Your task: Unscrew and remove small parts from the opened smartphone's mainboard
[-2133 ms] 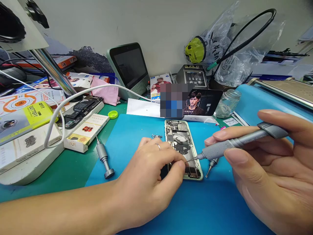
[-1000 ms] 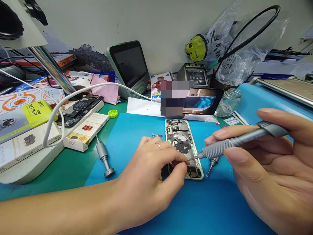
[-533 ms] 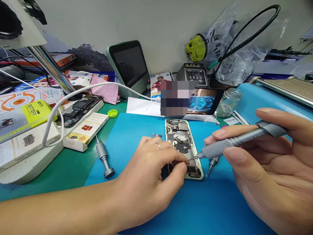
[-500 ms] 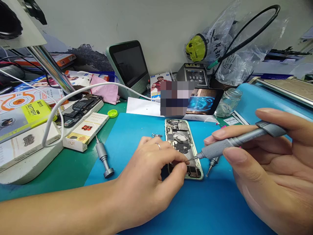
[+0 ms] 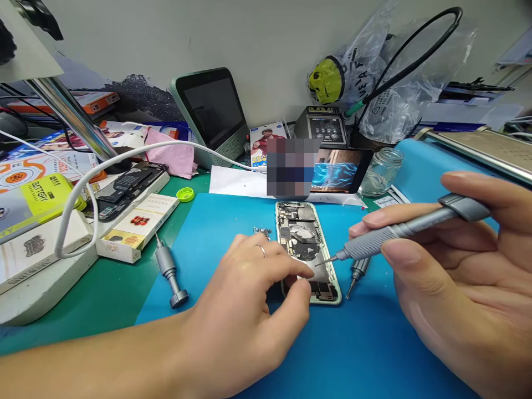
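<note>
An opened smartphone (image 5: 302, 233) with its inner parts bare lies on the blue mat (image 5: 357, 343). Over its lower left edge is my left hand (image 5: 253, 293), thumb and index finger bent close together in a pinch. Whether something tiny sits between those fingertips is hidden. My right hand (image 5: 444, 277) grips a grey precision screwdriver (image 5: 369, 244) between thumb and fingers. Its thin tip points left over the lower half of the phone, a little apart from my left fingertips. Beside the phone's right edge lies another screwdriver (image 5: 356, 272), partly behind my right hand.
A third screwdriver (image 5: 168, 271) lies on the left. Small metal parts (image 5: 262, 231) rest left of the phone. Behind stand a propped phone (image 5: 343, 170) playing video, a glass jar (image 5: 382, 172) and a smart display (image 5: 211, 116). Boxes (image 5: 139, 224) and a white cable (image 5: 166, 144) occupy the left.
The screwdriver tip has come away from my left fingertips, leaving a small gap. The whole view has shifted slightly, so most things appear further left.
</note>
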Demonstrator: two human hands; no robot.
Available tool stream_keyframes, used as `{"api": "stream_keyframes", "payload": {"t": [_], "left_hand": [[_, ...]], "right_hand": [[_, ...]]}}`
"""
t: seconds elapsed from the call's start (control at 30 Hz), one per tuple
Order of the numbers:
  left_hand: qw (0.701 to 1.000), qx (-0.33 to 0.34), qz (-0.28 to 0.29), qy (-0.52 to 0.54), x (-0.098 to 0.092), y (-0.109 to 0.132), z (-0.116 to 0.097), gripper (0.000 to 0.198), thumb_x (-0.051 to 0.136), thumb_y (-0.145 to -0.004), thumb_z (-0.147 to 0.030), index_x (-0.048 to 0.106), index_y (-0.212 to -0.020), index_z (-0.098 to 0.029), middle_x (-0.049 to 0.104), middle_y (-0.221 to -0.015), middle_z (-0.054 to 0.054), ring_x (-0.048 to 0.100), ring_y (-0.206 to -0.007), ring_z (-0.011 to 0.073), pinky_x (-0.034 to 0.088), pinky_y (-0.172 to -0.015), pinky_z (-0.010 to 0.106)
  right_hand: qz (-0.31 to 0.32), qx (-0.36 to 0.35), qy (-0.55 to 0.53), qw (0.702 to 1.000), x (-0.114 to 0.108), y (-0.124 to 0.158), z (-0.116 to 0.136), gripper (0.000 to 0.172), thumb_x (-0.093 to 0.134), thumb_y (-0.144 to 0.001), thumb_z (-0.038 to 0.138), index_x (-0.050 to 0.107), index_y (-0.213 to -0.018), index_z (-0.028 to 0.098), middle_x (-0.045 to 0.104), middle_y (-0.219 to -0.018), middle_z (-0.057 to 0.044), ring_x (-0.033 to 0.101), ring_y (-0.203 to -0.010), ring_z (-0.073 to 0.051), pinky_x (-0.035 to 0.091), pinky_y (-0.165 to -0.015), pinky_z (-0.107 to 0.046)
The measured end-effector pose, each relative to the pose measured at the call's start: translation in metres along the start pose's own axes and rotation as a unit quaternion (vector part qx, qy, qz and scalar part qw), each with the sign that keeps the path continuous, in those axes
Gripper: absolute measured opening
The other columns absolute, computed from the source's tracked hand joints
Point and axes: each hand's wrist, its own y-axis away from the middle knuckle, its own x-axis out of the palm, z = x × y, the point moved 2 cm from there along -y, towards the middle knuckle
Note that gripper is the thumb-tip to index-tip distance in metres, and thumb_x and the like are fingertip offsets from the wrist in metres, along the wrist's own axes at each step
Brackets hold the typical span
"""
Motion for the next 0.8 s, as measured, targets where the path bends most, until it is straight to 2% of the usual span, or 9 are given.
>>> {"api": "stream_keyframes", "payload": {"t": [0.07, 0.17, 0.23, 0.33, 0.43, 0.6, 0.8], "left_hand": [[0.996, 0.077, -0.013, -0.042, 0.001, 0.003, -0.003, 0.023, 0.057, -0.100, -0.013, 0.077, -0.090, -0.019, 0.073, -0.080, -0.003, 0.063, -0.072, 0.0151, 0.040, -0.070, 0.037], [0.968, 0.211, -0.045, -0.131, 0.006, 0.012, -0.008, 0.025, 0.057, -0.096, -0.010, 0.081, -0.091, -0.014, 0.064, -0.064, -0.002, 0.053, -0.054, 0.0154, 0.033, -0.053, 0.038], [0.950, 0.253, -0.050, -0.174, 0.011, 0.018, -0.009, 0.026, 0.057, -0.096, -0.013, 0.082, -0.094, -0.013, 0.059, -0.058, -0.003, 0.050, -0.047, 0.0153, 0.032, -0.046, 0.038], [0.937, 0.269, -0.034, -0.220, 0.015, 0.023, -0.007, 0.029, 0.053, -0.101, -0.016, 0.080, -0.104, -0.010, 0.062, -0.059, -0.004, 0.056, -0.046, 0.0149, 0.038, -0.042, 0.036], [0.925, 0.276, -0.003, -0.259, 0.017, 0.026, -0.003, 0.028, 0.051, -0.105, -0.014, 0.076, -0.116, -0.007, 0.064, -0.063, -0.005, 0.062, -0.050, 0.0140, 0.046, -0.045, 0.034], [0.922, 0.269, 0.012, -0.278, 0.017, 0.024, -0.001, 0.032, 0.046, -0.107, -0.017, 0.075, -0.116, -0.006, 0.065, -0.061, -0.004, 0.063, -0.047, 0.0147, 0.049, -0.042, 0.033], [0.919, 0.261, 0.015, -0.294, 0.020, 0.024, -0.002, 0.036, 0.049, -0.102, -0.021, 0.074, -0.118, -0.002, 0.069, -0.060, -0.001, 0.065, -0.044, 0.0191, 0.050, -0.039, 0.036]], "right_hand": [[-0.003, -0.013, 0.000, 1.000, -0.001, -0.001, -0.001, 0.065, 0.076, -0.092, 0.004, 0.064, -0.144, 0.041, 0.078, -0.101, 0.004, 0.080, -0.089, -0.013, 0.072, -0.072, -0.022], [-0.019, -0.024, -0.005, 1.000, -0.003, -0.001, -0.002, 0.068, 0.076, -0.090, 0.001, 0.064, -0.146, 0.039, 0.078, -0.103, 0.003, 0.080, -0.089, -0.014, 0.072, -0.070, -0.022], [-0.012, -0.043, -0.009, 0.999, -0.003, -0.001, -0.003, 0.071, 0.077, -0.089, 0.000, 0.063, -0.147, 0.040, 0.078, -0.103, 0.002, 0.081, -0.087, -0.015, 0.073, -0.071, -0.024], [0.011, -0.062, -0.002, 0.998, -0.001, -0.001, -0.005, 0.071, 0.079, -0.088, 0.001, 0.065, -0.146, 0.040, 0.077, -0.103, 0.001, 0.081, -0.086, -0.016, 0.074, -0.075, -0.028], [0.008, -0.070, 0.021, 0.997, -0.003, 0.002, -0.005, 0.069, 0.083, -0.087, 0.006, 0.066, -0.145, 0.037, 0.077, -0.113, -0.003, 0.081, -0.087, -0.019, 0.075, -0.074, -0.032], [0.049, -0.045, 0.012, 0.998, -0.006, 0.010, -0.004, 0.067, 0.083, -0.086, 0.008, 0.068, -0.145, 0.037, 0.074, -0.136, -0.006, 0.082, -0.085, -0.019, 0.075, -0.076, -0.030], [0.081, -0.017, -0.023, 0.996, 0.000, 0.014, -0.004, 0.064, 0.081, -0.086, 0.005, 0.071, -0.141, 0.037, 0.078, -0.129, -0.003, 0.082, -0.083, -0.016, 0.074, -0.078, -0.024]]}}
